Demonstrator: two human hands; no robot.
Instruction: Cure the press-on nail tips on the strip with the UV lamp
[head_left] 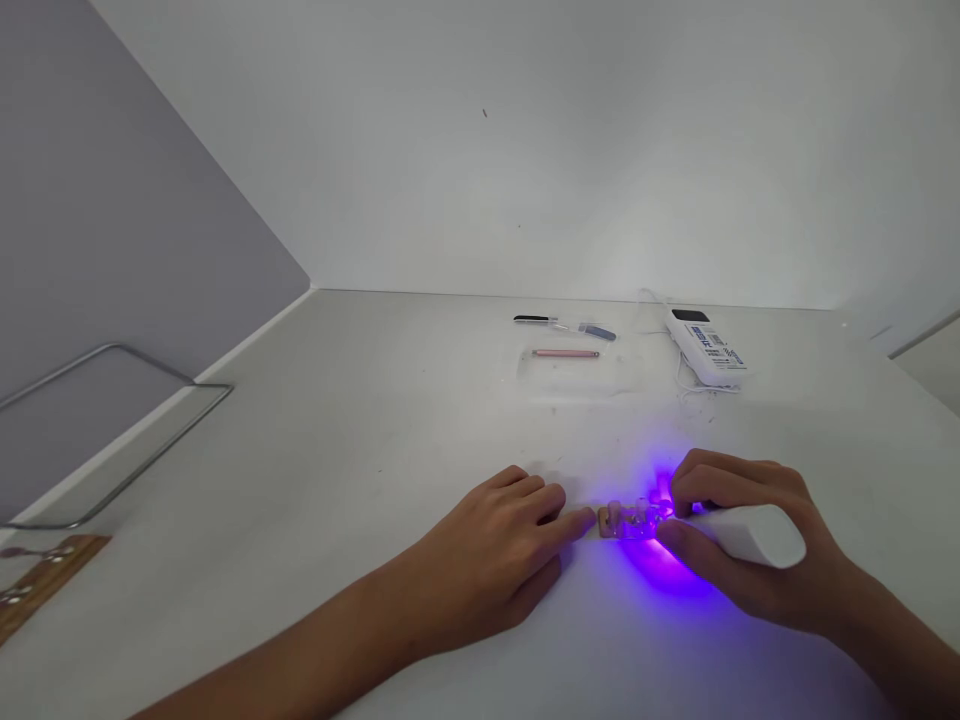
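A white handheld UV lamp [754, 535] is gripped in my right hand [772, 530], its fingers and thumb wrapped round it. Violet light spreads below its head onto the table. Under that light lies a small clear strip [626, 520] with a yellowish end and lumpy, see-through bits on it; its right part is lost in the glow. My left hand [517, 550] rests on the table, index finger stretched out so that its tip touches the strip's left end. Its thumb stands apart from the index finger and the other fingers are bent.
Behind my hands lie a pink stick-shaped tool [565, 353], a dark-handled tool [532, 319] and a blue-grey piece [598, 332]. A white device [706, 347] with a cable sits at the back right. On the left are a metal wire frame [157, 455] and a wooden piece [56, 585].
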